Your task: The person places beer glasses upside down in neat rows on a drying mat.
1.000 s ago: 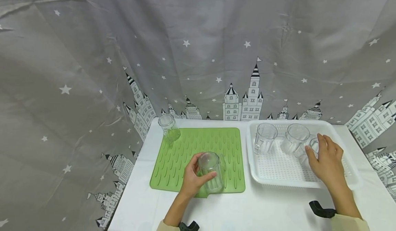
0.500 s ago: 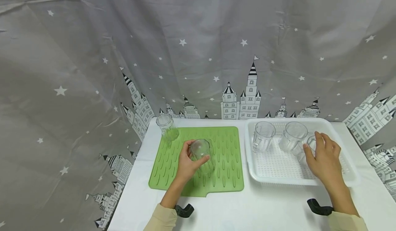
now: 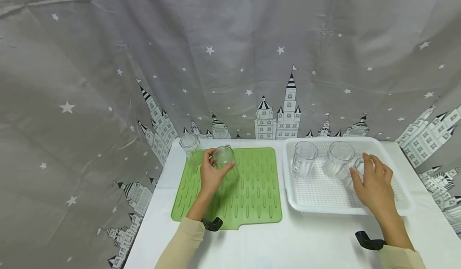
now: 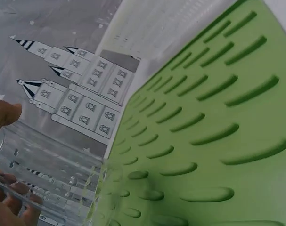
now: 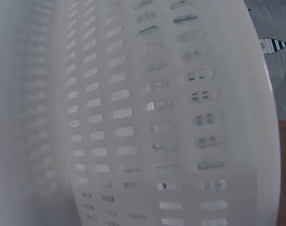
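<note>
My left hand [image 3: 209,175] grips a clear glass mug [image 3: 223,155] over the back left of the green drying mat [image 3: 255,189]. In the left wrist view the mug [image 4: 53,165] lies between thumb and curled fingers, its far end overlapping the mat. A second glass mug [image 3: 189,141] stands at the mat's back left corner. Over the white basket [image 3: 313,201], my right hand [image 3: 376,185] holds another glass mug [image 3: 359,164] between thumb and fingers; the hand hides much of it. Only the slotted basket wall [image 5: 133,113] fills the right wrist view.
Two more glass mugs, one at the left [image 3: 305,157] and one in the middle [image 3: 339,157], stand toward the basket's back. Mat and basket lie side by side on a white table [image 3: 281,245]. A grey castle-print curtain [image 3: 230,61] hangs behind.
My left hand has carried its mug from the mat's front middle back and to the left, near the standing mug. The right hand has stayed at the basket.
</note>
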### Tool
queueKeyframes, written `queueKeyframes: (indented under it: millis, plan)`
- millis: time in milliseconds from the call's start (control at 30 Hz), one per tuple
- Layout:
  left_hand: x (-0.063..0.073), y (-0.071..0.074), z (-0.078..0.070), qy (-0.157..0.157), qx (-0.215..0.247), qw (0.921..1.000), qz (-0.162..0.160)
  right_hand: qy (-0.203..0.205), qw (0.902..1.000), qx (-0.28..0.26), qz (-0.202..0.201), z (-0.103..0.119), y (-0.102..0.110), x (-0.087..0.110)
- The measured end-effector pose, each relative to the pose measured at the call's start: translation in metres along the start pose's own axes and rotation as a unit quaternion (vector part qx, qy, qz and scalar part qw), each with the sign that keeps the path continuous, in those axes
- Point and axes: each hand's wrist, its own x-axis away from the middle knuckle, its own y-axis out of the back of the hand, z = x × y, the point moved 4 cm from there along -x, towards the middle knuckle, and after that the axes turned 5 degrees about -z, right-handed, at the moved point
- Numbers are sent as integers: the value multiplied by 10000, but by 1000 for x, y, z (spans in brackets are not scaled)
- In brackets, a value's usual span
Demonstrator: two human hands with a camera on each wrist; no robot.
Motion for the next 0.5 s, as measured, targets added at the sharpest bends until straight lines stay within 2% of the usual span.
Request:
queueKeyframes:
  millis: [233, 500]
  plan:
    - [-14, -5, 6, -128, 5, 9998, -175, 62, 9999, 86, -17, 1, -1, 1]
    - [-31, -10, 16, 79, 15, 9991, -407, 40, 9999, 88, -40, 0, -1, 0]
